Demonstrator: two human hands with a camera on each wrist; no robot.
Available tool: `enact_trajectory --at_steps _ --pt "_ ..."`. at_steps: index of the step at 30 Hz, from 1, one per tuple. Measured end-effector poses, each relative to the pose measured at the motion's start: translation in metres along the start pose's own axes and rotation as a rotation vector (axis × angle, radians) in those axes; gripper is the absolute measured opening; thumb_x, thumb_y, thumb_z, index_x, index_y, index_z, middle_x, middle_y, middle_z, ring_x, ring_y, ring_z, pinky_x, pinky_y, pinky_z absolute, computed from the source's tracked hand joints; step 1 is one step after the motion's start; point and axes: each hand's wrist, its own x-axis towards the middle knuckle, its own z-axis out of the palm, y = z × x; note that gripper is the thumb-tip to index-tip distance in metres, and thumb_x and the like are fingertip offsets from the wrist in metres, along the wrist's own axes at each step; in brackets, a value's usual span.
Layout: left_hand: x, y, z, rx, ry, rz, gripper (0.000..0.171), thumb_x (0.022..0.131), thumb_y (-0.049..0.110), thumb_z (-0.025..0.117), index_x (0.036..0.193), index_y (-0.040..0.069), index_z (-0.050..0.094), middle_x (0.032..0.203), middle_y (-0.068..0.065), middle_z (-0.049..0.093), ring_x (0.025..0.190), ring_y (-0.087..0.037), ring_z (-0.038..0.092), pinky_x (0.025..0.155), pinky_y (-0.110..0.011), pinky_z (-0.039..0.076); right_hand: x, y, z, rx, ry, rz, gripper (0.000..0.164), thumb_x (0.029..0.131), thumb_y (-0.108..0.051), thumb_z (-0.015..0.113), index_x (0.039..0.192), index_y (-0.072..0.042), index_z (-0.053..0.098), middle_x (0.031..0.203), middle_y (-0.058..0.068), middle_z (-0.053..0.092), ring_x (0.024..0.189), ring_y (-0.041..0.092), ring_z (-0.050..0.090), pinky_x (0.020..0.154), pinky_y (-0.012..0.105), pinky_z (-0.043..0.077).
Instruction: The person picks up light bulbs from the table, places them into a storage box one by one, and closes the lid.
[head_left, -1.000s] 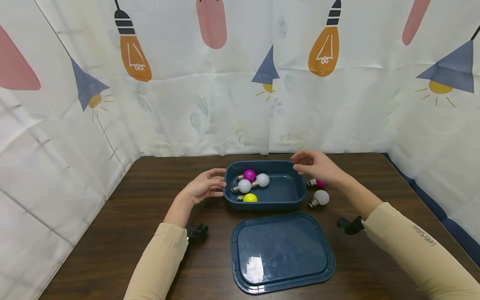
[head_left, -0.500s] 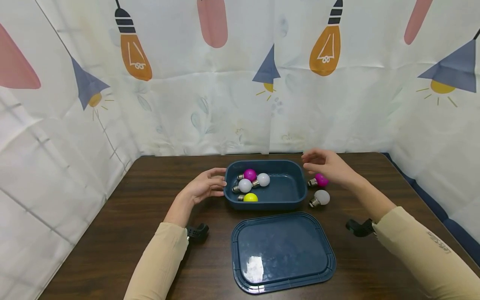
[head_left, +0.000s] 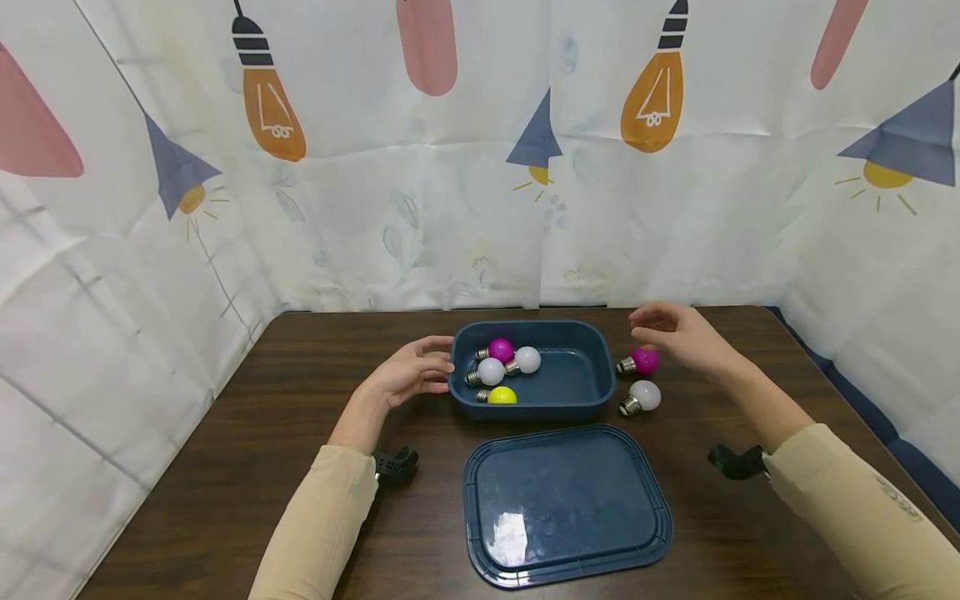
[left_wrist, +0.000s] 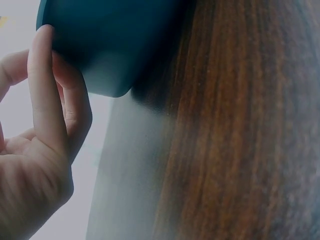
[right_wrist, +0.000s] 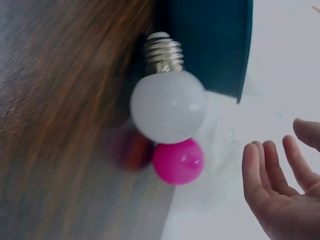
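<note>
My left hand has its fingertips at the left end of a dark blue box, fingers loosely bent; the left wrist view shows them against the box's wall. Inside the box lie a magenta bulb, a yellow bulb and two white bulbs, one at the front left and the other further right. Right of the box, a magenta bulb and a white bulb lie on the table. Above the magenta one hovers my right hand, holding nothing, fingers relaxed.
A dark blue lid lies on the brown wooden table in front of the box. Behind the table hangs a white curtain printed with lamps and bulbs.
My right hand has moved right, from over the box's right end to above the loose magenta bulb, which now shows more fully. The left hand has stayed at the box.
</note>
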Motion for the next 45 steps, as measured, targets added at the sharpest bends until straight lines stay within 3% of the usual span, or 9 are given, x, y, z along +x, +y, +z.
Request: enact_trajectory --at_steps 6,13,19,25,45 --pt "0.002 0.001 0.001 0.003 0.003 0.01 0.062 0.1 -0.001 0.06 0.155 0.005 0.034 0.136 -0.026 0.052 0.095 -0.022 0.069 0.078 -0.033 0.062 -0.004 0.019 -0.005 0.019 0.031 0.072 0.05 0.106 -0.032 0.061 0.141 0.002 0.051 0.14 0.025 0.053 0.122 0.04 0.059 0.104 0.054 0.049" --pt "0.0 0.001 0.001 0.003 0.002 0.002 0.062 0.1 -0.002 0.059 0.156 0.004 0.034 0.137 -0.028 0.05 0.095 -0.022 0.069 0.078 -0.033 0.062 -0.005 0.045 -0.01 0.075 0.044 0.114 0.056 0.106 -0.031 0.06 0.143 0.008 0.046 0.144 0.029 0.047 0.129 0.044 0.049 0.103 0.051 0.05" --pt "-0.002 0.002 0.002 -0.007 0.003 0.001 0.063 0.099 -0.002 0.06 0.156 0.004 0.033 0.137 -0.028 0.051 0.095 -0.022 0.069 0.077 -0.033 0.062 -0.003 0.055 -0.012 0.072 -0.011 0.139 0.058 0.106 -0.031 0.061 0.145 0.008 0.044 0.145 0.031 0.045 0.131 0.047 0.049 0.103 0.051 0.05" --pt "-0.002 0.001 0.002 -0.012 0.002 0.001 0.063 0.1 -0.003 0.059 0.156 0.004 0.033 0.138 -0.028 0.051 0.095 -0.022 0.069 0.077 -0.033 0.062 0.002 0.06 -0.009 0.068 -0.071 0.149 0.06 0.103 -0.027 0.065 0.146 0.008 0.042 0.147 0.034 0.044 0.128 0.045 0.052 0.101 0.05 0.053" --pt "-0.001 -0.001 0.001 -0.022 0.001 0.006 0.063 0.099 -0.002 0.06 0.156 0.004 0.033 0.136 -0.027 0.051 0.094 -0.022 0.069 0.077 -0.033 0.062 0.011 0.065 -0.003 0.07 -0.127 0.15 0.054 0.102 -0.02 0.066 0.145 0.007 0.046 0.145 0.033 0.045 0.12 0.038 0.057 0.093 0.041 0.058"
